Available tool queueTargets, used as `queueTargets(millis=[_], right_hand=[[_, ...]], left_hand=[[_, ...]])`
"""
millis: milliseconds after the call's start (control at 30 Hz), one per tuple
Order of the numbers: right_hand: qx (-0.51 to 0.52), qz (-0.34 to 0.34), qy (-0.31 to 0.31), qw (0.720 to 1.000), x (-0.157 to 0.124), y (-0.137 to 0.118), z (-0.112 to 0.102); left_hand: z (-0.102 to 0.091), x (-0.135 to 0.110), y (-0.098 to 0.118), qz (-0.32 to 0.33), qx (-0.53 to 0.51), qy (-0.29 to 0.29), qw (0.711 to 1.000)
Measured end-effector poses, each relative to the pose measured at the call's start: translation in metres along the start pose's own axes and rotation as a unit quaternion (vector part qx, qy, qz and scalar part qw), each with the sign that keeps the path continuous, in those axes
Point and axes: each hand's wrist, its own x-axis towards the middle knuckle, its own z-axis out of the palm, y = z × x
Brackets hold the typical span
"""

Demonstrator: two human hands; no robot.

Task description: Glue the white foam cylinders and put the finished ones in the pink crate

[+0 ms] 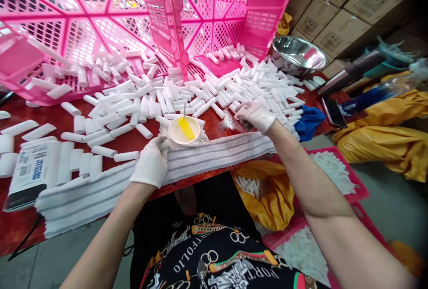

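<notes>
The right hand [256, 115], in a white glove, rests curled and palm-down on the near right edge of the heap of white tubes [187, 95]; its fingertips touch the tubes, but whether they have closed on one cannot be told. The left hand [152, 162], also gloved, lies loosely open on the striped white towel [220, 150], thumb just beside the small dish [184, 130] with its yellow paste and thin stick.

A clean pick here probably means singling out one tube at the heap's edge rather than raking several, and keeping the left hand steady by the dish so that it does not tip.

Farther left lie scattered tubes and a labelled white box [28, 175]. Two pink crates [100, 17] stand tipped behind the heap, and a steel bowl [298, 55] sits far right. Below the table edge, pink baskets [334, 177] hold more tubes.
</notes>
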Motion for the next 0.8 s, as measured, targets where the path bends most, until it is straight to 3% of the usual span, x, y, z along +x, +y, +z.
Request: queueTargets(millis=[167,367,467,567,667,733,800], right_hand=[[0.26,0.042,-0.06,0.963,-0.013,-0.011,0.025],[0.332,0.059,-0.087,0.937,-0.006,-0.029,0.052],[0.266,0.069,-0.101,0.956,-0.006,-0.024,0.046],[0.062,0.061,-0.114,0.99,-0.01,-0.012,0.03],[-0.037,0.032,-0.157,0.986,-0.014,-0.004,0.02],[-0.031,-0.004,-0.134,0.99,-0.012,-0.004,0.021],[-0.046,-0.026,-0.062,0.997,-0.003,-0.005,0.026]], left_hand=[[-0.011,0.019,0.011,-0.115,0.027,0.004,0.993],[-0.005,0.053,0.022,-0.091,0.049,-0.04,0.994],[-0.005,0.062,0.021,-0.068,0.036,-0.057,0.995],[-0.007,0.065,0.019,-0.044,0.031,-0.071,0.996],[-0.007,0.067,0.015,-0.036,0.029,-0.08,0.996],[-0.007,0.066,0.012,-0.038,0.017,-0.078,0.996],[-0.006,0.062,0.01,-0.054,0.001,-0.052,0.997]])
